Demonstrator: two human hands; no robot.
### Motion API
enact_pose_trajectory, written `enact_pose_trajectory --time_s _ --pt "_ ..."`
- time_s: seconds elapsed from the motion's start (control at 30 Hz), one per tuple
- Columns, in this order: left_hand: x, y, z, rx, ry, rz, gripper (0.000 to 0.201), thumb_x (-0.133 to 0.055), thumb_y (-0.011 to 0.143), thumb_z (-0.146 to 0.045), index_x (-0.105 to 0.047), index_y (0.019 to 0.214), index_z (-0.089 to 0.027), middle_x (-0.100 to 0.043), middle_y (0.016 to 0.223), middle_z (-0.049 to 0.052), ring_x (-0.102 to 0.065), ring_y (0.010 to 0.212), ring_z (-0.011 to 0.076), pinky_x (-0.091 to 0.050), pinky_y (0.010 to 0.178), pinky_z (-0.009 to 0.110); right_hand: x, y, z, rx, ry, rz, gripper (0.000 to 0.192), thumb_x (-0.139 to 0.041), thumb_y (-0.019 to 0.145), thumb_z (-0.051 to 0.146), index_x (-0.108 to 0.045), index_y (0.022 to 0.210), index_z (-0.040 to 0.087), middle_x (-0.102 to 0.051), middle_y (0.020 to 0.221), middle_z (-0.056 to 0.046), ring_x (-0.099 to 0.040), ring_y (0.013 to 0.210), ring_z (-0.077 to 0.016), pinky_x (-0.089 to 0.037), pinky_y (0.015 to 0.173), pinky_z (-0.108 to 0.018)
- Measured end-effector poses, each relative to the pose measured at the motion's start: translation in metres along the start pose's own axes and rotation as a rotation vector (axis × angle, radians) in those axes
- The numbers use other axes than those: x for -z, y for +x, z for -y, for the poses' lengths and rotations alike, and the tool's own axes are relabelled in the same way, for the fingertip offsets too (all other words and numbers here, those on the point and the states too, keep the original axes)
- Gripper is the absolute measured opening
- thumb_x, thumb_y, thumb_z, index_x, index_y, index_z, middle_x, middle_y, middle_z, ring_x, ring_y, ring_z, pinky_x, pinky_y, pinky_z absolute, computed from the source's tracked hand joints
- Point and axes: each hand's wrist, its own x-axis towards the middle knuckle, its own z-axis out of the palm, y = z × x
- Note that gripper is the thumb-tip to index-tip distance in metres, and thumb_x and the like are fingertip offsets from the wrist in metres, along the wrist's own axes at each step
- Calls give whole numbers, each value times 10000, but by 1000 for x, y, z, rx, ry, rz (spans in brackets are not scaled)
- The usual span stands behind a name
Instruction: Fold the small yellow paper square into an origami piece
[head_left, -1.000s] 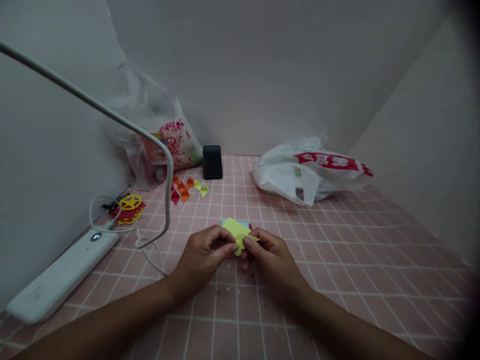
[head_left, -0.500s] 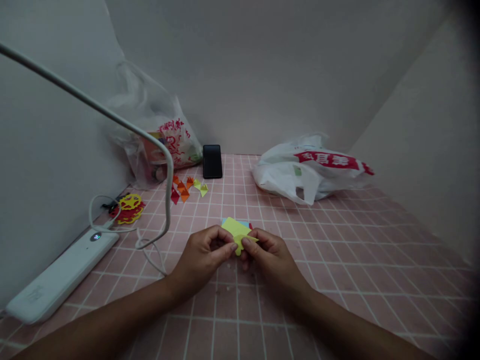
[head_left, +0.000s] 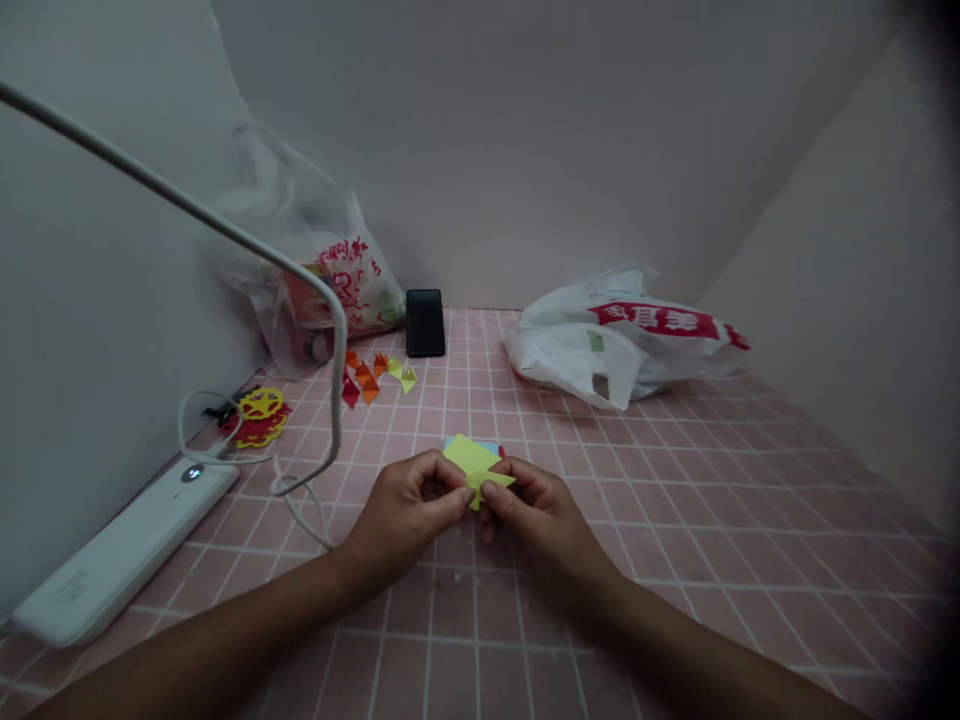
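Both my hands pinch one small folded yellow paper (head_left: 489, 483) between thumbs and fingers. My left hand (head_left: 409, 508) grips its left side, and my right hand (head_left: 540, 513) presses a thumb on its right part, where a pointed flap sticks out. Just behind it lies a flat yellow sheet (head_left: 466, 453), over a light blue piece (head_left: 495, 449) that shows at its edges. A bit of red peeks out by my right fingertips. The fingers under the paper are partly hidden.
Folded orange (head_left: 367, 381) and pale yellow paper pieces (head_left: 407, 379) lie behind to the left, near a black phone (head_left: 425, 323). Plastic bags stand at back left (head_left: 352, 280) and right (head_left: 577, 350). A white power strip (head_left: 127, 550) and cable (head_left: 339, 380) occupy the left.
My right thumb has shifted slightly left on the yellow paper, and the paper's lower part looks narrower and more pointed. Both hands otherwise stay in place.
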Motion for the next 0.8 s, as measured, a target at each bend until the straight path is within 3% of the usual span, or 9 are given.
enact_pose_trajectory --time_s 0.17,0.47,0.7,0.8 --pt "0 -1 1 -6 -31 18 126 -658 778 -220 -591 694 -155 -629 674 -4 -584 652 122 -463 630 249 -1 0 -1 -37 30 -35 258 -754 743 371 -592 692 177 -607 551 33 -524 445 -85 -372 459 -215" --pt "-3 2 -2 116 -221 4 261 -740 715 -272 -508 787 -178 -608 676 -38 -610 584 108 -492 579 240 -2 0 -2 -100 81 -73 275 -761 719 389 -597 700 170 -627 547 23 -530 398 -90 -391 408 -211" --pt "2 5 4 93 -245 23 239 -626 827 -275 -551 1022 -159 -650 711 -24 -663 655 121 -520 670 265 0 3 0 -89 108 -72 252 -748 729 350 -583 664 171 -599 497 25 -513 399 -85 -396 429 -218" --pt "0 3 4 46 -212 33 280 -661 800 -227 -555 1052 -166 -648 776 -16 -652 706 118 -513 678 251 1 3 -1 -96 112 -63 250 -755 722 350 -588 681 169 -603 505 29 -519 396 -84 -398 424 -215"
